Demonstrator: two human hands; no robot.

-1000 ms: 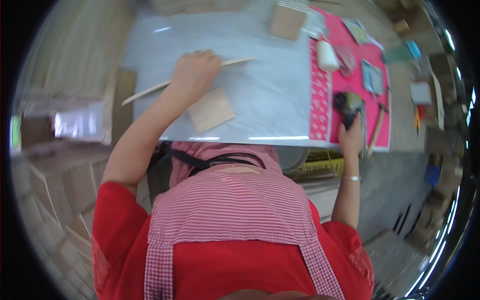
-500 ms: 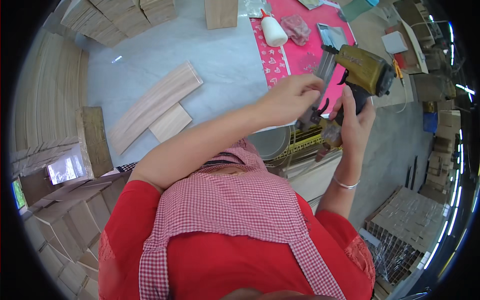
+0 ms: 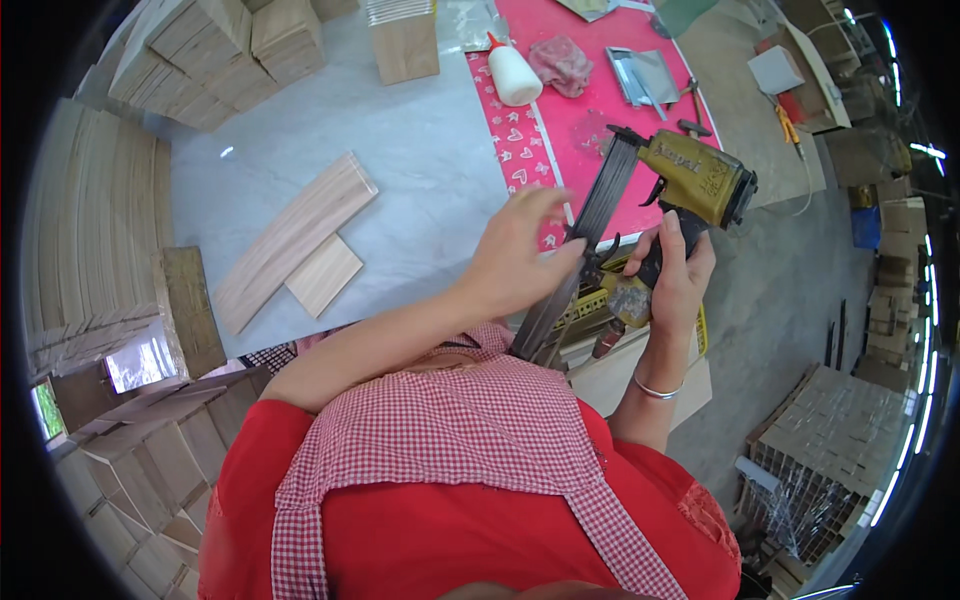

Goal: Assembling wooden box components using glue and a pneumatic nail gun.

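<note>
My right hand (image 3: 678,270) is wrapped around the black grip of a gold-coloured nail gun (image 3: 695,180), which is tilted above the table's right edge. The long magazine (image 3: 600,205) of the gun slants down toward my apron, its lower part pulled out at my waist. Beside the magazine is my left hand (image 3: 515,255), fingers apart and slightly blurred, its thumb tip at the magazine's edge. On the table to the left lie a long curved wooden board (image 3: 300,235) and a short wooden piece (image 3: 325,275) against its side.
Stacked wooden boards (image 3: 95,220) line the left, with wood blocks (image 3: 195,55) at the back left. A white glue bottle (image 3: 515,78), a crumpled cloth (image 3: 562,66) and a hammer (image 3: 693,115) lie on the pink cover (image 3: 640,25). Wrapped cartons (image 3: 830,430) stand on the floor at right.
The gun has shifted left and down, and its magazine is now drawn out toward my body. My left hand has moved down-left, and its fingers have opened.
</note>
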